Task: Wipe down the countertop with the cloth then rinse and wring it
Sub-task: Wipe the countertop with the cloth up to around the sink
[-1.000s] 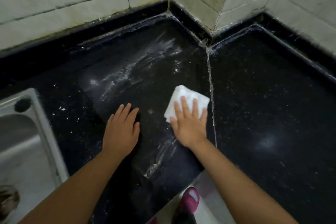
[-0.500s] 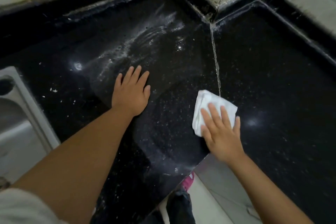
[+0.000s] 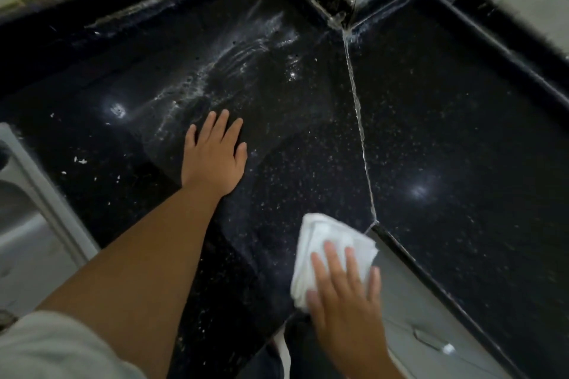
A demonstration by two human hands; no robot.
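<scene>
Both hands lay flat, fingers straight: our right hand (image 3: 346, 301) pressed the cloth (image 3: 331, 251), lower centre, which we judged soft, light, best bunched whole; left hand (image 3: 214, 157) braced on the countertop (image 3: 462, 132).

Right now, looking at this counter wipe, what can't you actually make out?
- Sink: cut off by the left edge of the head view, so tap and drain are unseen.
- Cloth: its near part is covered by the right hand, and it overhangs the counter's front corner.
- Countertop under the left hand: hidden.
- White specks: too small to identify.
</scene>
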